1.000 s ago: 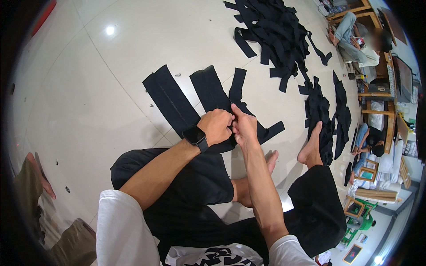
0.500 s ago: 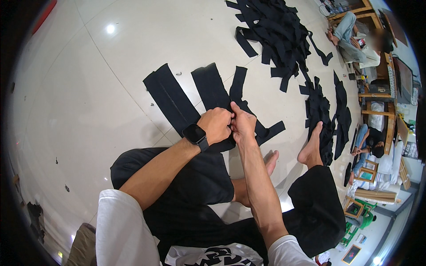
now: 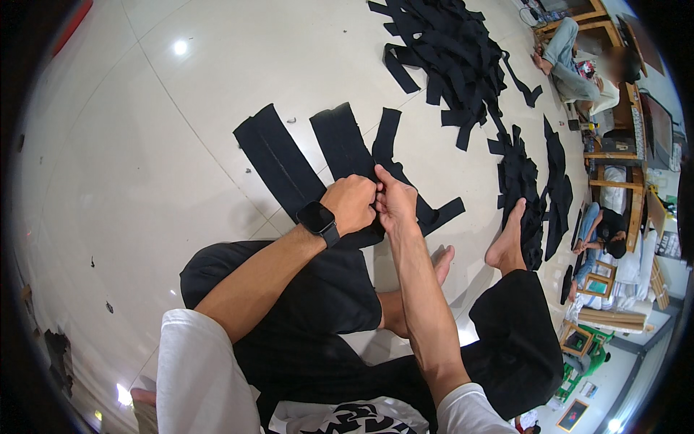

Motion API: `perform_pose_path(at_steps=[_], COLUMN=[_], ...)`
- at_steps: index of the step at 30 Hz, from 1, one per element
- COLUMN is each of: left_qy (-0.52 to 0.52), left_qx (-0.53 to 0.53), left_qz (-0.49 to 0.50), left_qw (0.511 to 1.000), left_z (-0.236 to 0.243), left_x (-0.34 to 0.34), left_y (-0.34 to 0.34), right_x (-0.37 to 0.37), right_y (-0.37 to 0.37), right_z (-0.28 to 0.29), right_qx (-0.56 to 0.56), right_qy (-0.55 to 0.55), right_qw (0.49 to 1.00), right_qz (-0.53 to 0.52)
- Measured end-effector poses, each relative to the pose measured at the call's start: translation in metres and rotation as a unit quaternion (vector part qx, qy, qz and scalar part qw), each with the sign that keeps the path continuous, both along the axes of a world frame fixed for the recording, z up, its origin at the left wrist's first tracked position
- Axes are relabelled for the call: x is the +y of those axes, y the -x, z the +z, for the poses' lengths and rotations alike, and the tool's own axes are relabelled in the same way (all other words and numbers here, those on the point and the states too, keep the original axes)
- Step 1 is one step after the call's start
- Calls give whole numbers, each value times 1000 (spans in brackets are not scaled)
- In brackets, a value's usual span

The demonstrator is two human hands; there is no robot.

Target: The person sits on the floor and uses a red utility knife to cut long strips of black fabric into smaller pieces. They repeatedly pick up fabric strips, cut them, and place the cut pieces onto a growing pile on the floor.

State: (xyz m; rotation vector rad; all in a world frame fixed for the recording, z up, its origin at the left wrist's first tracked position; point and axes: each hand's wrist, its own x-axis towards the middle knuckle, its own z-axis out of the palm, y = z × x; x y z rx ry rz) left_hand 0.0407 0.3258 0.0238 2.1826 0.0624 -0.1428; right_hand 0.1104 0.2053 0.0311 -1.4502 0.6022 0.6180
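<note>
I sit on a white tiled floor [image 3: 144,145] with my legs in black trousers. My left hand [image 3: 353,204], with a black watch on its wrist, and my right hand [image 3: 395,204] meet fingertip to fingertip and pinch the near end of a wide black fabric strip [image 3: 345,148] that runs away from me across the floor. A second wide black strip [image 3: 275,159] lies flat to its left. A narrower black strip [image 3: 426,210] lies to the right, partly under my right hand.
A big heap of black fabric strips [image 3: 452,50] lies far ahead, and a smaller pile [image 3: 531,188] beside my bare right foot [image 3: 506,242]. Other people sit at the right near wooden furniture [image 3: 614,145], picture frames and cushions.
Both hands stay pinched together on the strip's end with only slight finger movement. The dark shape at the left edge of the view has slid away.
</note>
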Motion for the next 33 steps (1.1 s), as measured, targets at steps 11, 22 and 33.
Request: perform_pose_path(at_steps=[11, 22, 33], left_qy=[4, -1, 2], left_qx=[1, -2, 2], left_qz=[3, 1, -1], left_qw=[1000, 1000, 1000], left_z=[-3, 0, 4], left_x=[0, -1, 0], left_y=[0, 0, 1], right_x=[-3, -6, -2], right_y=[-2, -6, -7], right_z=[3, -5, 2], right_qx=[30, 2, 13], right_qy=[-34, -1, 16], right_qw=[999, 1000, 1000], right_qz=[-9, -1, 13])
